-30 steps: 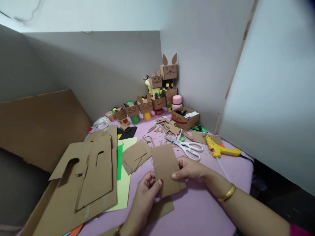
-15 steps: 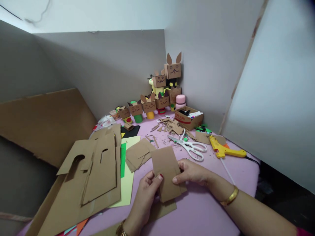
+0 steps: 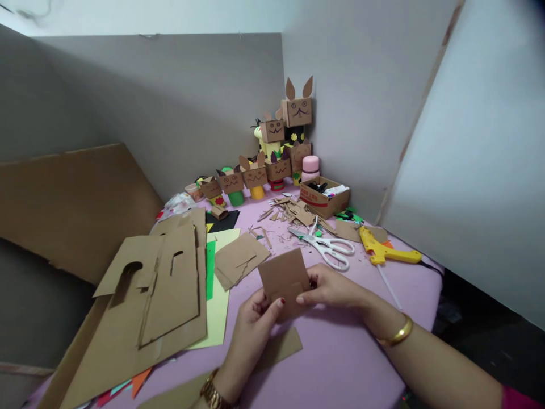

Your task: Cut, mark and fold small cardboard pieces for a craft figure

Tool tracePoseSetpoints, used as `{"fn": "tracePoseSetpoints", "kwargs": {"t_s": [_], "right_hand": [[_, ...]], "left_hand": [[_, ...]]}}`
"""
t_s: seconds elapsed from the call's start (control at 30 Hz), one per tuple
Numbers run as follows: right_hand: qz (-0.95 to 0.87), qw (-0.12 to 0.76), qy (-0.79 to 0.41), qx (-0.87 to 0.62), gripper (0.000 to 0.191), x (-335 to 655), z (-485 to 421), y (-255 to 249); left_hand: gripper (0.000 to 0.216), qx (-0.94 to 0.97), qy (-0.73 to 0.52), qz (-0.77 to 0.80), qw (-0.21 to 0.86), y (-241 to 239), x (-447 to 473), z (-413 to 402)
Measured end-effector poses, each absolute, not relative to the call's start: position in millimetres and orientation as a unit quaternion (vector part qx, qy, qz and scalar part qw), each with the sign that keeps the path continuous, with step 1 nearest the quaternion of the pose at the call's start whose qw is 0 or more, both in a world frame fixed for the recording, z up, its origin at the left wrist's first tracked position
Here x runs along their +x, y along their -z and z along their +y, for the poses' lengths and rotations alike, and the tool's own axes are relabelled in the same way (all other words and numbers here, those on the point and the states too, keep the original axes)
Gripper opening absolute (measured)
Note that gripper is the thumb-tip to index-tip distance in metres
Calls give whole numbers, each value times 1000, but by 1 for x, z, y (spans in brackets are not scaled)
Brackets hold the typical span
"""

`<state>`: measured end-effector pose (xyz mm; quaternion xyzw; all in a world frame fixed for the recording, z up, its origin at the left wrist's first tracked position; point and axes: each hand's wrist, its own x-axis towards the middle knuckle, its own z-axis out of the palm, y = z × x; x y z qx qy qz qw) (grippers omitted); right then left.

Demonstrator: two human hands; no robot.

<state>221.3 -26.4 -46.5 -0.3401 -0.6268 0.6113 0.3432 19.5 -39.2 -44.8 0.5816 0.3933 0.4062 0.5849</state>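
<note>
Left hand [image 3: 252, 319] and right hand [image 3: 336, 288] were each pinched tight on a folded card [image 3: 281, 274], thumbs on its near face, holding it upright over the pink table [image 3: 340, 358]. Beyond it lay white scissors [image 3: 328, 249] and a yellow glue gun [image 3: 382, 251]. Cardboard rabbits [image 3: 272, 167] stood in the far corner.

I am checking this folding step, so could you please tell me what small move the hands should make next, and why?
Probably run the thumbs along the fold to press it flat: both the left hand and the right hand hold the cardboard piece, and its lower flap is bent up against the front, apparently only loosely.
</note>
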Motion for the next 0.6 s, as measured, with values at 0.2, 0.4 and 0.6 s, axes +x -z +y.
{"fn": "tracePoseSetpoints", "kwargs": {"t_s": [0.2,0.4,0.6], "right_hand": [[-705,307,-537,-346,21,235,-27,41],[-749,293,-480,-350,22,237,-26,44],[-743,308,-485,-344,27,232,-27,45]], "left_hand": [[21,738,-327,392,441,49,15,-45],[18,769,-302,400,396,50,14,-43],[23,753,-320,390,422,53,13,-40]]}}
